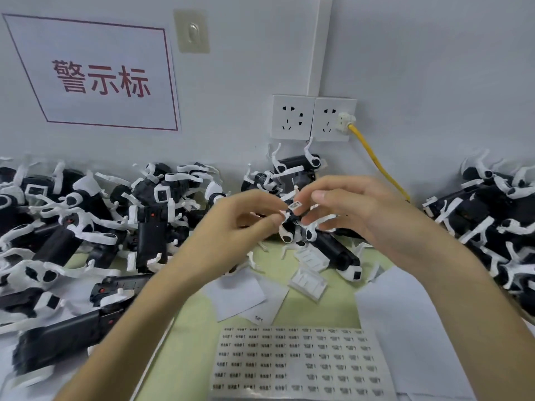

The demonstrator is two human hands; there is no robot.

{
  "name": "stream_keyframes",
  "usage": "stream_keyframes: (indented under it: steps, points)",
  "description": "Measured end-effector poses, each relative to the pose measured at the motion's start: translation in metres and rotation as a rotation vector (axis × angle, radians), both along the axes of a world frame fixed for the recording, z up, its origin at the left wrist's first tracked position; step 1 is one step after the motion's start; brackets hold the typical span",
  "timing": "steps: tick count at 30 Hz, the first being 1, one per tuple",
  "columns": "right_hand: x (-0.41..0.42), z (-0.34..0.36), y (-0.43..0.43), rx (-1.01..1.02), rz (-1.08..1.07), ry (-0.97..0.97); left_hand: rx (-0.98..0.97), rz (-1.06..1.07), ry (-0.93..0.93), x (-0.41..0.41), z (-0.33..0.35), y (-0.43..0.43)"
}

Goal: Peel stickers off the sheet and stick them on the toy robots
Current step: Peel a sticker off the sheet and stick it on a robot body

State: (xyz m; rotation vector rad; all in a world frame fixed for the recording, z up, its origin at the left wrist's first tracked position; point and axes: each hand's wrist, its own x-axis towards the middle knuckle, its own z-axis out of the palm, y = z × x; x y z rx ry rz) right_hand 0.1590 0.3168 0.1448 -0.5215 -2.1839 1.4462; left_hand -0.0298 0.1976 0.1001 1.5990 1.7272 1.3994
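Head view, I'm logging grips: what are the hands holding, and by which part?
One toy robot, held between both hands: left hand fingers pinch one end, right hand fingers the other. A sticker sits on its top.

Black-and-white toy robots (pixel 150 227), yellow cable (pixel 379 164), pale green table (pixel 185 337), black-printed white sticker sheet (pixel 295 360).

— Where are the hands?

— The left hand (pixel 246 215) and the right hand (pixel 356 209) meet above the green table (pixel 185 342). Both grip one small black-and-white toy robot (pixel 292 224) with curled fingers.

— Any label on it?

— A barcode sticker (pixel 295 204) sits on its top, between the fingertips.

— And the sheet?

— The sticker sheet (pixel 295 363) lies flat nearest the camera, with some cells bare. A left heap of robots (pixel 86 227) and a right heap of robots (pixel 498 215) flank it.
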Motion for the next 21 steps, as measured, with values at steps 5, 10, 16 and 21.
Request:
stream_keyframes:
  steps: [5,10,16,21]
  points:
    - [-0.002,-0.001,-0.002,0.045,-0.023,-0.081,0.070,0.018,0.018,0.008,0.009,-0.005]
    - [-0.005,-0.001,-0.006,0.088,-0.049,-0.076,0.068,0.044,-0.004,0.012,0.007,-0.004]
    - [-0.008,-0.004,-0.005,0.121,-0.165,0.065,0.101,-0.027,-0.227,0.015,0.009,-0.006]
    - [-0.009,-0.006,-0.005,0.135,-0.149,0.150,0.108,-0.010,-0.257,0.012,0.011,-0.008]
